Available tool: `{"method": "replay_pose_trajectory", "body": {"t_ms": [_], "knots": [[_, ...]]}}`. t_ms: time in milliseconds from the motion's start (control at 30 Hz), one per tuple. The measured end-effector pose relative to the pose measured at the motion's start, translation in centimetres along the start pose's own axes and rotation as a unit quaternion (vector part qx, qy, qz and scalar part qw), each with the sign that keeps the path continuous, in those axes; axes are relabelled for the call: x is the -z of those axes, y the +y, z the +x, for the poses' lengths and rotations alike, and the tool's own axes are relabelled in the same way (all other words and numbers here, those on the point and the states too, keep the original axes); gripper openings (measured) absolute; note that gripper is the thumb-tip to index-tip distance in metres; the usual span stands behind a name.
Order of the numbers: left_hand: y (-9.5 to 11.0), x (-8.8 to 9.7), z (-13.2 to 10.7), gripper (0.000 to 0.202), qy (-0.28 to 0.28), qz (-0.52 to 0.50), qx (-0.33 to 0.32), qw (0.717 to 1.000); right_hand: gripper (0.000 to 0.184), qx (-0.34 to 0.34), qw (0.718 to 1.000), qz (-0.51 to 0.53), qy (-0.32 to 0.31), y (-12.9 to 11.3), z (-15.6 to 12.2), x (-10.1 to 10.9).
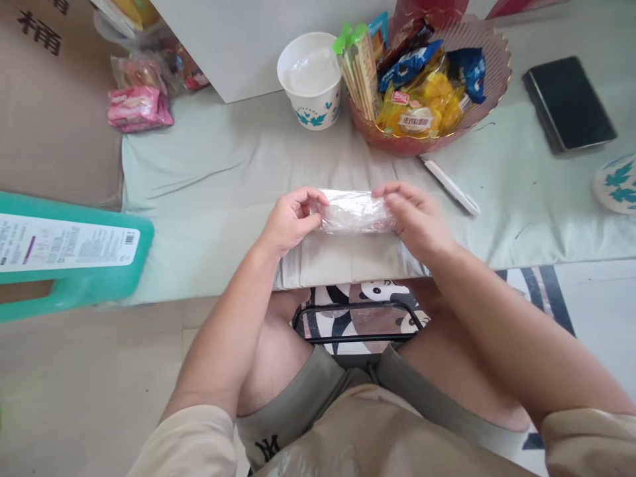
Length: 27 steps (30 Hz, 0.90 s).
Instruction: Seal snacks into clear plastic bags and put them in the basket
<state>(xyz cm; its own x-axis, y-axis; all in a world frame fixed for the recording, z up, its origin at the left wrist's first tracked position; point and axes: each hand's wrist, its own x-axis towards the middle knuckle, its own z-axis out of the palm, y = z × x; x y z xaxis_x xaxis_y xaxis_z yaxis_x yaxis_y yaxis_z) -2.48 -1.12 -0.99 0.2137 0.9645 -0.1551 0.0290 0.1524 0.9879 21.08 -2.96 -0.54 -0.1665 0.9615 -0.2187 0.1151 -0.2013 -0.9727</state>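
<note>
A clear, crinkled plastic packet (355, 211) is stretched sideways between my hands, over the near part of the cloth-covered table. What is inside the packet cannot be made out. My left hand (294, 218) pinches its left end between thumb and fingers. At the right end, my right hand (415, 215) grips the plastic, slightly smeared by motion. Beyond my right hand lies a white pen-like cutter (451, 187) with a dark tip.
Behind stand a white paper cup (313, 109) and a pink ribbed bowl (484, 122) of wrapped snacks. A black device (571, 103) lies right, near another patterned cup (619, 185). Left are a pink packet (139, 108) and a large green jug (99, 285).
</note>
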Motion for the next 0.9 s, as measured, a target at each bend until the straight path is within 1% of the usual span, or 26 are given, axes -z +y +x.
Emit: {"method": "replay_pose_trajectory", "body": {"t_ms": [33, 100, 167, 200, 267, 333, 400, 467, 533, 567, 600, 633, 667, 733, 767, 800, 867, 900], "knots": [[-0.2, -0.1, 0.0, 0.026, 0.016, 0.006, -0.018, 1.000, 0.044, -0.003, 1.000, 0.024, 0.013, 0.1, 0.1, -0.1], [-0.3, -0.3, -0.1, 0.027, 0.043, 0.018, -0.050, 0.998, 0.055, -0.029, 0.993, 0.117, 0.017, 0.3, 0.2, -0.4], [-0.4, -0.4, -0.2, 0.026, 0.060, 0.043, -0.086, 0.994, 0.050, -0.046, 0.981, 0.189, -0.002, 0.2, 0.3, -0.7], [-0.4, -0.5, -0.3, 0.025, 0.062, 0.060, -0.106, 0.991, 0.046, -0.048, 0.978, 0.205, -0.008, 0.2, 0.3, -0.8], [-0.4, -0.5, -0.2, 0.024, 0.065, 0.096, -0.137, 0.984, 0.042, -0.045, 0.980, 0.194, -0.005, 0.2, 0.3, -1.0], [-0.7, -0.5, 0.0, 0.025, 0.075, 0.121, -0.146, 0.979, 0.033, -0.051, 0.988, 0.142, 0.012, 0.2, 0.3, -1.0], [-1.1, -0.3, 0.3, 0.027, 0.099, 0.134, -0.150, 0.975, 0.027, -0.047, 0.993, 0.100, 0.037, 0.3, 0.4, -0.9], [-1.4, -0.2, 0.5, 0.027, 0.157, 0.163, -0.176, 0.958, 0.023, -0.024, 0.994, 0.087, 0.065, 0.3, 0.5, -0.9], [-1.7, -0.6, 0.3, 0.019, 0.226, 0.203, -0.215, 0.928, 0.022, 0.015, 0.991, 0.091, 0.096, 0.3, 0.5, -1.1], [-1.8, -1.1, 0.1, 0.014, 0.241, 0.215, -0.229, 0.918, 0.023, 0.039, 0.989, 0.092, 0.109, 0.2, 0.4, -1.3], [-1.8, -1.6, -0.2, 0.011, 0.233, 0.215, -0.235, 0.919, 0.024, 0.067, 0.987, 0.092, 0.115, 0.1, 0.2, -1.5], [-1.9, -2.2, -0.5, 0.012, 0.203, 0.199, -0.233, 0.930, 0.026, 0.095, 0.985, 0.092, 0.110, 0.0, -0.1, -1.8], [-2.0, -2.9, -0.9, 0.021, 0.159, 0.170, -0.224, 0.947, 0.027, 0.121, 0.984, 0.093, 0.092, -0.1, -0.4, -2.1], [-2.1, -4.1, -1.4, 0.042, 0.064, 0.092, -0.195, 0.974, 0.030, 0.151, 0.983, 0.099, 0.029, -0.2, -1.0, -2.7], [-2.2, -4.6, -1.5, 0.048, 0.026, 0.054, -0.178, 0.982, 0.032, 0.154, 0.983, 0.101, -0.002, -0.2, -1.2, -3.0], [-2.2, -4.9, -1.6, 0.051, -0.001, 0.022, -0.159, 0.987, 0.034, 0.153, 0.983, 0.102, -0.025, -0.1, -1.4, -3.1], [-2.1, -5.2, -1.5, 0.050, -0.028, -0.023, -0.123, 0.992, 0.032, 0.143, 0.983, 0.104, -0.041, 0.0, -1.6, -3.3], [-2.0, -5.3, -1.4, 0.049, -0.029, -0.036, -0.111, 0.993, 0.030, 0.139, 0.984, 0.103, -0.038, 0.0, -1.6, -3.3]]}}
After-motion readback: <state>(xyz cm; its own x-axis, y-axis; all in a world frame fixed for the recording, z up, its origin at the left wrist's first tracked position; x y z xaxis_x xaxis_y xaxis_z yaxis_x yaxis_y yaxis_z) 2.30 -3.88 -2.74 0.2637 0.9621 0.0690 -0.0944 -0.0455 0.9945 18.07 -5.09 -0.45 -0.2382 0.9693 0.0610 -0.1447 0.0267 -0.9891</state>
